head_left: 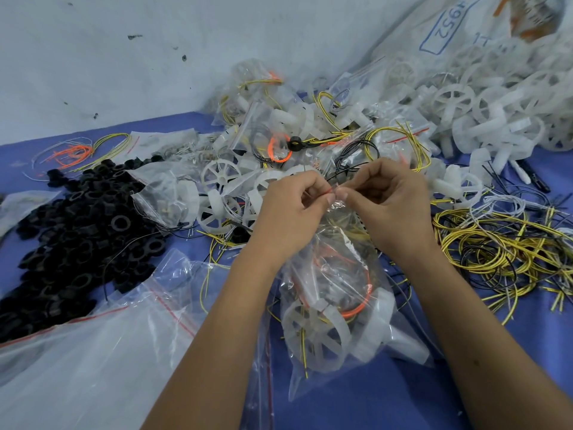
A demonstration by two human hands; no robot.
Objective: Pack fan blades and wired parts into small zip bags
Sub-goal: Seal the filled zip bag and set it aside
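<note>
Clear zip bag (335, 293), already filled, is pinched at its seal by left hand (294, 209) and right hand (390, 203); loose fan blades (483, 119) at 1 o'clock remain unpacked.

Head view — downward, close over table (496, 383)

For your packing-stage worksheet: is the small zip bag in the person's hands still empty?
No: the small zip bag pinched by both hands already holds a white fan blade and orange wire.
</note>
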